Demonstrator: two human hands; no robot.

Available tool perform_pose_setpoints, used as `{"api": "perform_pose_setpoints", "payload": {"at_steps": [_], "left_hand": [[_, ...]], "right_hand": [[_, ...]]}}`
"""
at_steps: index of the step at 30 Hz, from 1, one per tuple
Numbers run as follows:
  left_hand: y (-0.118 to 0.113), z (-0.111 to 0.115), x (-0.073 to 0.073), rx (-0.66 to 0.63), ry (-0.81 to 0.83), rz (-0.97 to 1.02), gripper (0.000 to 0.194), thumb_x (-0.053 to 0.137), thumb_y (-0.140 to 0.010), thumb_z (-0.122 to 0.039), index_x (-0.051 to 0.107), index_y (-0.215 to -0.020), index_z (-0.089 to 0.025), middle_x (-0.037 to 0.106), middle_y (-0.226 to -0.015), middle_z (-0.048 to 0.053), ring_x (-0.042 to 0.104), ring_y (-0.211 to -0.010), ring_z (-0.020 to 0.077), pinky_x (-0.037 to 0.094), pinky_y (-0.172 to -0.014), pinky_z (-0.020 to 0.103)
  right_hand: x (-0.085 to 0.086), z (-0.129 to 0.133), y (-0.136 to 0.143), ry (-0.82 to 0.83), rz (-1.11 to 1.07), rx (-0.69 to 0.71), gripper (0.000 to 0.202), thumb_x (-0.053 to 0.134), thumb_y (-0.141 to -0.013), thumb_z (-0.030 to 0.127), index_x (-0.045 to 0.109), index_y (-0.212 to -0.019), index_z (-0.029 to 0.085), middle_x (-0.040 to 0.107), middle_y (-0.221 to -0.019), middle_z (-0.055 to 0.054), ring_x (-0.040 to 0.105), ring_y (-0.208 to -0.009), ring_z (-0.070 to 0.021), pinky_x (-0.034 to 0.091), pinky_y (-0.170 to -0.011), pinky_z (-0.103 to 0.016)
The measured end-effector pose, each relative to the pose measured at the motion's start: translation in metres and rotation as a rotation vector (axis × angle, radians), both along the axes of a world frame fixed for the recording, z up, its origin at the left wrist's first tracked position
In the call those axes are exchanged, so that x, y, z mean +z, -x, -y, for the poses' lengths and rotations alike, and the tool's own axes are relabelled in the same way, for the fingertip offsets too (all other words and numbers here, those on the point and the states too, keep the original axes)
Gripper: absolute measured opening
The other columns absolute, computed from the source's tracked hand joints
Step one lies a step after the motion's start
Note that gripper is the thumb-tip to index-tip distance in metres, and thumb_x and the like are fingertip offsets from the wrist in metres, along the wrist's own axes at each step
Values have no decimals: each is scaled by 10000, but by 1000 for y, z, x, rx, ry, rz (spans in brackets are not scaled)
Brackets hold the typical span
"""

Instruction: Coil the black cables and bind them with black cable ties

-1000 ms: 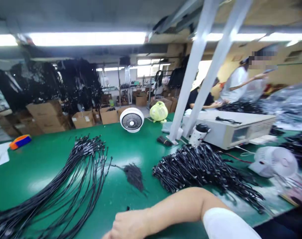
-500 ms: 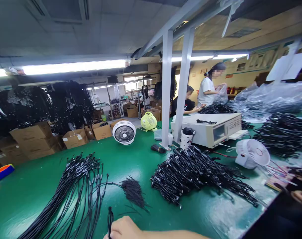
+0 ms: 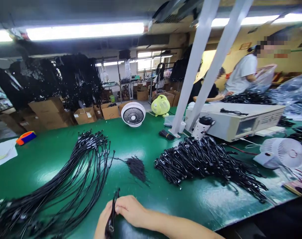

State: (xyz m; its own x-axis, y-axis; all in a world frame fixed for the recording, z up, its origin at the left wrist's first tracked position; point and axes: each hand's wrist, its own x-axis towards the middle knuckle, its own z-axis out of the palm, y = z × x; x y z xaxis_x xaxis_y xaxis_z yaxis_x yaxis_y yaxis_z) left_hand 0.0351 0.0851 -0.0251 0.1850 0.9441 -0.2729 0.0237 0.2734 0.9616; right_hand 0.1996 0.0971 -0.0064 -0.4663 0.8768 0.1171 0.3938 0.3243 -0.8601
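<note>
At the front edge of the view, a folded black cable [image 3: 112, 217] stands roughly upright between my two hands. My right hand [image 3: 131, 207] comes in from the right and is closed on it, thumb and fingers pinching its side. On the cable's other side my left hand [image 3: 104, 215] is closed against it, its fingers partly hidden. Just beyond lies a small pile of short, thin black ties [image 3: 136, 168]. Long loose black cables [image 3: 73, 169] spread out to the left. To the right is a heap of coiled black cables [image 3: 198, 161].
White fans stand at the back [image 3: 133, 114] and right [image 3: 282, 152] of the green table [image 3: 151, 212], with a green fan [image 3: 160, 105] farther off. A box-shaped instrument [image 3: 240, 121], a spotted bottle [image 3: 202, 127] and white posts [image 3: 197, 66] are beyond the heap. Two people work behind.
The camera has tilted down and turned left. My left hand has come into view at the cable, and more of my right forearm shows.
</note>
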Motion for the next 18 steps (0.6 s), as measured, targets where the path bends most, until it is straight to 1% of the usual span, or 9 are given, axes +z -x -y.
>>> {"api": "perform_pose_setpoints", "payload": {"at_steps": [2,4,6,8,9,10,13,15,18], "left_hand": [[2,6,11,72,-64,24,419,607,-787,-568,744,-1014,-243,651,-1153,89,551,-1181,291,392,-1077,412],[2,14,25,79,-220,-83,360,608,-824,-443,724,-1088,-229,614,-1215,105,528,-1205,277,388,-1076,418],[2,21,36,-21,-418,-274,239,617,-798,-324,755,-978,-245,636,-1091,94,547,-1119,268,404,-1046,438],[5,26,39,-139,-526,-326,284,516,-833,-218,751,-988,-259,642,-1100,85,539,-1116,246,385,-1055,444],[6,28,38,-187,-507,-303,300,484,-845,-193,749,-976,-248,643,-1111,85,548,-1111,237,392,-1048,432],[8,31,35,-182,-462,-269,294,464,-860,-188,747,-930,-230,645,-1103,87,558,-1098,231,401,-1038,419],[10,40,23,8,-232,-167,218,505,-897,-286,700,-907,-190,645,-1068,87,591,-1045,229,442,-989,396],[6,45,18,74,-89,-92,286,540,-901,-374,648,-1094,-192,641,-1147,91,595,-1085,241,444,-1000,407],[-6,47,14,12,-13,7,451,561,-895,-386,548,-1308,-206,567,-1366,93,474,-1312,254,320,-1136,408]], "right_hand": [[8,3,1,-38,17,-23,172,483,-812,183,551,-654,168,601,-723,-3,514,-717,-130,373,-695,-232],[15,2,0,7,23,-87,192,465,-816,161,535,-637,159,575,-684,-2,500,-702,-126,359,-681,-233],[16,-2,-2,105,-1,-102,225,432,-849,175,540,-653,158,556,-675,7,481,-697,-118,350,-679,-229],[11,-4,-4,204,-37,-112,261,425,-891,241,531,-667,158,525,-668,20,457,-684,-109,343,-671,-221],[8,-4,-5,250,-57,-113,267,422,-902,264,530,-683,159,509,-661,26,447,-669,-104,340,-661,-217],[5,-4,-6,290,-75,-116,273,416,-914,287,530,-700,160,489,-646,32,435,-645,-101,334,-644,-215],[4,2,-9,357,-122,-119,269,421,-928,315,538,-739,163,488,-647,35,440,-634,-100,332,-639,-215],[9,6,-10,296,-117,-98,260,437,-932,302,548,-741,165,539,-696,21,480,-688,-107,346,-682,-219],[15,15,-6,52,6,-68,277,403,-961,262,575,-765,169,607,-785,-14,525,-761,-124,361,-728,-228]]}}
